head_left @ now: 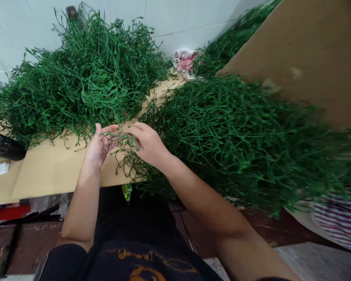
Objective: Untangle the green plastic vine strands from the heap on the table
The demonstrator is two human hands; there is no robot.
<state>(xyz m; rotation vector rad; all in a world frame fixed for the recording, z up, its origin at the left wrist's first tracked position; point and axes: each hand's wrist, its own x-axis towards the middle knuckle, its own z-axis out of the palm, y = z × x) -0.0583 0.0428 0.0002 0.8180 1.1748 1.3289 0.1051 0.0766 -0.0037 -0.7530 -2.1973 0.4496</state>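
Note:
Between my hands, above the cardboard, a few thin green stems with small knobby tips stretch across. My left hand is turned palm inward, thumb up and fingers partly curled, with the stems lying across its fingers. From the other side, my right hand pinches the stems between thumb and fingers, its back facing up. A big tangled pile of green stems lies just beyond my hands to the left. Another large pile of the same stems lies right beside my right forearm; loose stems trail under my right hand.
Flat cardboard covers the work surface. A black cylindrical container and a small white piece are at the left. A large cardboard panel leans at the right. Pink and white cloth lies by the tiled wall.

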